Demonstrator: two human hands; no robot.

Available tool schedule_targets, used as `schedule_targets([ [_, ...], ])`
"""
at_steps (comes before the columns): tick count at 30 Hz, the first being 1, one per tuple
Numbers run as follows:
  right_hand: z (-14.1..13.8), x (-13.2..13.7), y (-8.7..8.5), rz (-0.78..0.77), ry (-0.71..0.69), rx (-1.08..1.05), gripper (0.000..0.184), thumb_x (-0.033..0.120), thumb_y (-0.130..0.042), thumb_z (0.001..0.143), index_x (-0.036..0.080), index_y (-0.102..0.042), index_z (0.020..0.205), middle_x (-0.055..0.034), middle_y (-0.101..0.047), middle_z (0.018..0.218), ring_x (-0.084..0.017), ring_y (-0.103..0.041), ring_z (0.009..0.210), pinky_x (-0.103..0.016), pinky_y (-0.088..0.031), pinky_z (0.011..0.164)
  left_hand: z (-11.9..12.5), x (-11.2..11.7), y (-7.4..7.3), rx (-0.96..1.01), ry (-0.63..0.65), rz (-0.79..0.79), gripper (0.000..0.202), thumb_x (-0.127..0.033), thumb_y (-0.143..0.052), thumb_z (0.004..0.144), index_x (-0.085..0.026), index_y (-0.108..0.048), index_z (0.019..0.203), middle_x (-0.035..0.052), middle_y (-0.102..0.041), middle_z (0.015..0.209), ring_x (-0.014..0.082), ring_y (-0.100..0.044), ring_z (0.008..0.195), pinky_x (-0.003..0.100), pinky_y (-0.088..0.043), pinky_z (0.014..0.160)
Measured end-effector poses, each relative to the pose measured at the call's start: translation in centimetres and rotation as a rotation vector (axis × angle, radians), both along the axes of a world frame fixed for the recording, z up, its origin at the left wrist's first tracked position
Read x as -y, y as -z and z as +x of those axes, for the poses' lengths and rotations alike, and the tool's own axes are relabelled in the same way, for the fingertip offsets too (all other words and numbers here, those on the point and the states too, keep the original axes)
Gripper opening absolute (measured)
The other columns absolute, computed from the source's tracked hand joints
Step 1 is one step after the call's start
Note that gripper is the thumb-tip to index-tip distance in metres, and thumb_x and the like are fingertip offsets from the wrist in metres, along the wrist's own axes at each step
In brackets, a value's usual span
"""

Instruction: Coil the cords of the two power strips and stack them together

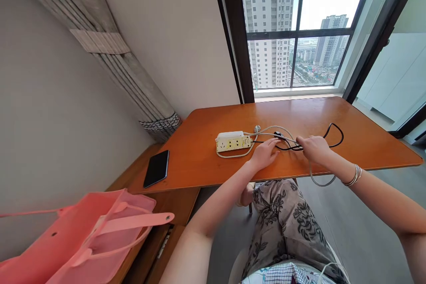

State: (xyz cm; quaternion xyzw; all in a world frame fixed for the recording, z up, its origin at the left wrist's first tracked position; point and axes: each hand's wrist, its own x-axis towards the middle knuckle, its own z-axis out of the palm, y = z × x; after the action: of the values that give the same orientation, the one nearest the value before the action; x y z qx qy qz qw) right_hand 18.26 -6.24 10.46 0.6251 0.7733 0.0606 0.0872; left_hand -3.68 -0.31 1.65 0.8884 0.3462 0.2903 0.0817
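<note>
In the head view, a power strip (234, 143) with a pale yellow socket face lies on the wooden table, a white block (230, 134) right behind it. A white cable (274, 127) runs from there to my right hand (314, 148), whose fingers are closed around it; part of this cable loops below the table edge. My left hand (265, 153) rests low over the table with fingers stretched out, the tips beside a black plug (278, 134) and its black cable (340, 133). Between the strip and the black plug sits a pale plug (257, 128). The cables cross between my hands.
A dark phone (156, 168) lies at the left end of the table (199, 164). Further left, a pink bag (100, 235) stands on a lower wooden surface. Behind the table are a window (296, 34) and a tied curtain (133, 84). My legs are under the front edge.
</note>
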Motion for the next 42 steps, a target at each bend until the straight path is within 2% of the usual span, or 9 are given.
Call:
schedule_targets([
  [7, 2.0, -1.1, 1.7, 0.297, -0.212, 0.075, 0.029, 0.013, -0.04, 0.099, 0.018, -0.065, 0.115, -0.0148, -0.07, 0.107, -0.027, -0.059, 0.099, -0.036, -0.034, 0.078, -3.4, -1.1, -0.5, 0.058, -0.269, 0.16, 0.033, -0.018, -0.053, 0.089, -0.021, -0.061, 0.12, 0.0103, -0.065, 0.13, 0.0254, -0.06, 0.123, 0.044, -0.048, 0.107],
  [12, 3.8, -1.5, 4.9, 0.226, -0.181, 0.015, 0.031, 0.017, -0.045, 0.098, 0.018, -0.067, 0.119, -0.0141, -0.069, 0.117, -0.028, -0.057, 0.108, -0.039, -0.036, 0.09, -6.3, -2.2, -0.9, 0.014, -0.441, 0.154, 0.032, -0.022, -0.058, 0.086, -0.02, -0.062, 0.117, 0.013, -0.063, 0.131, 0.0288, -0.058, 0.124, 0.045, -0.046, 0.107],
  [15, 4.5, -1.1, 5.1, 0.108, -0.132, -0.123, 0.05, 0.039, -0.06, 0.091, 0.017, -0.06, 0.136, -0.016, -0.061, 0.137, -0.034, -0.052, 0.124, -0.044, -0.038, 0.099, -8.0, -2.4, -1.2, -0.046, -0.496, 0.102, 0.032, -0.03, -0.058, 0.088, -0.019, -0.063, 0.117, 0.014, -0.06, 0.135, 0.0297, -0.056, 0.128, 0.044, -0.045, 0.109],
  [18, 4.6, -0.5, 4.5, -0.005, -0.123, -0.24, 0.068, 0.061, -0.052, 0.092, 0.018, -0.056, 0.144, -0.0165, -0.05, 0.151, -0.037, -0.047, 0.134, -0.049, -0.039, 0.104, -9.1, -2.4, -1.3, -0.127, -0.515, 0.042, 0.037, -0.037, -0.06, 0.086, -0.019, -0.063, 0.119, 0.0148, -0.058, 0.139, 0.0317, -0.054, 0.13, 0.045, -0.043, 0.111],
  [21, 4.5, -0.3, 4.0, 0.02, -0.101, -0.264, 0.053, 0.052, -0.034, 0.102, 0.024, -0.071, 0.127, -0.013, -0.055, 0.148, -0.035, -0.047, 0.137, -0.053, -0.035, 0.11, -9.5, -2.4, -1.2, -0.201, -0.498, 0.014, 0.044, -0.039, -0.064, 0.083, -0.019, -0.062, 0.121, 0.0156, -0.057, 0.14, 0.0336, -0.052, 0.131, 0.047, -0.042, 0.113],
  [26, 4.0, -0.9, 4.0, 0.032, -0.056, -0.24, 0.049, 0.04, -0.034, 0.104, 0.025, -0.08, 0.102, -0.0103, -0.062, 0.14, -0.03, -0.058, 0.127, -0.05, -0.036, 0.111, -9.5, -2.5, -0.6, -0.246, -0.462, 0.046, 0.053, -0.036, -0.065, 0.082, -0.019, -0.056, 0.131, 0.0154, -0.053, 0.146, 0.0321, -0.049, 0.136, 0.045, -0.038, 0.116],
  [31, 4.3, -1.3, 5.5, 0.012, -0.063, -0.317, 0.044, 0.039, -0.045, 0.1, 0.017, -0.066, 0.132, -0.0188, -0.047, 0.153, -0.031, -0.052, 0.136, -0.043, -0.039, 0.112, -10.0, -2.8, -0.5, -0.253, -0.492, 0.024, 0.052, -0.044, -0.059, 0.088, -0.017, -0.056, 0.132, 0.0168, -0.049, 0.151, 0.0329, -0.046, 0.138, 0.046, -0.036, 0.117],
  [36, 5.4, -1.9, 7.1, -0.034, 0.059, -0.37, 0.081, 0.056, -0.052, 0.094, 0.009, -0.033, 0.157, -0.0278, -0.028, 0.161, -0.037, -0.031, 0.15, -0.047, -0.033, 0.116, -10.2, -3.6, -1.1, -0.241, -0.583, 0.008, 0.049, -0.036, -0.052, 0.091, -0.018, -0.054, 0.136, 0.0137, -0.052, 0.15, 0.0303, -0.047, 0.137, 0.044, -0.036, 0.116],
  [42, 5.9, -3.0, 7.8, -0.018, 0.032, -0.354, 0.088, 0.061, -0.063, 0.084, 0.014, -0.037, 0.154, -0.0227, -0.049, 0.15, -0.04, -0.045, 0.137, -0.049, -0.037, 0.109, -10.2, -5.4, -2.8, -0.335, -0.634, -0.037, 0.047, -0.031, -0.056, 0.085, -0.018, -0.059, 0.131, 0.014, -0.06, 0.142, 0.0341, -0.044, 0.139, 0.049, -0.036, 0.114],
])
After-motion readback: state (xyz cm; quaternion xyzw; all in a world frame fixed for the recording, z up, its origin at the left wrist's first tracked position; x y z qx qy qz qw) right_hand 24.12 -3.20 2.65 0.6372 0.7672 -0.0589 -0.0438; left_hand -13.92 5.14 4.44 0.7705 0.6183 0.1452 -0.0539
